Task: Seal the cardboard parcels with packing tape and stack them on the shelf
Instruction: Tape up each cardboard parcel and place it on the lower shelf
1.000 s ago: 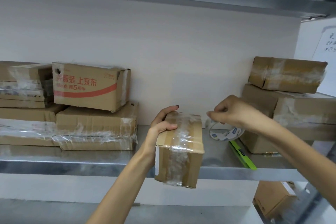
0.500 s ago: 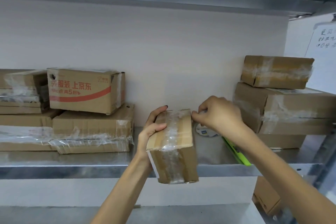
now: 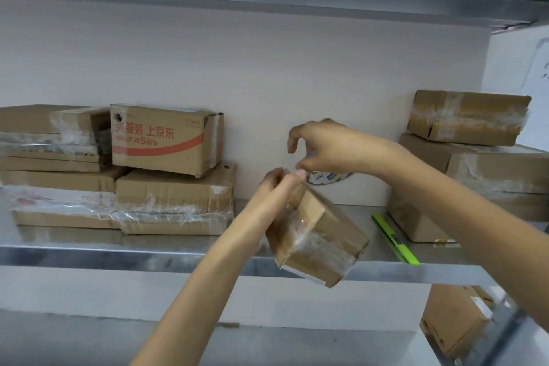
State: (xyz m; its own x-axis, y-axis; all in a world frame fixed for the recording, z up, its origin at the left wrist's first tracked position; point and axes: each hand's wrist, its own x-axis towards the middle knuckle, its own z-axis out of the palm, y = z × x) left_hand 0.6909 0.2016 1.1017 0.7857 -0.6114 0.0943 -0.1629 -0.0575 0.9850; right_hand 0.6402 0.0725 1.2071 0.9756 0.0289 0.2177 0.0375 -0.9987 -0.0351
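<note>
Currently left hand [image 3: 279, 187] grips small parcel [image 3: 318, 235], tilted, just before the shelf [image 3: 148, 249] front edge; right hand [image 3: 332, 148] pinches packing tape [image 3: 326, 179] at its top corner. Parcel looks mostly wrapped, probably last strip, not yet shelved. Green cutter [image 3: 395, 242] lies on shelf; taped boxes [image 3: 175, 199] stacked at both shelf ends.

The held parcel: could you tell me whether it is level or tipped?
Tipped: the left hand grips the small parcel at its top, its edges slanting against the level shelf.

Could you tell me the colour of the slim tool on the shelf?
The tool is bright green; head view.
</note>
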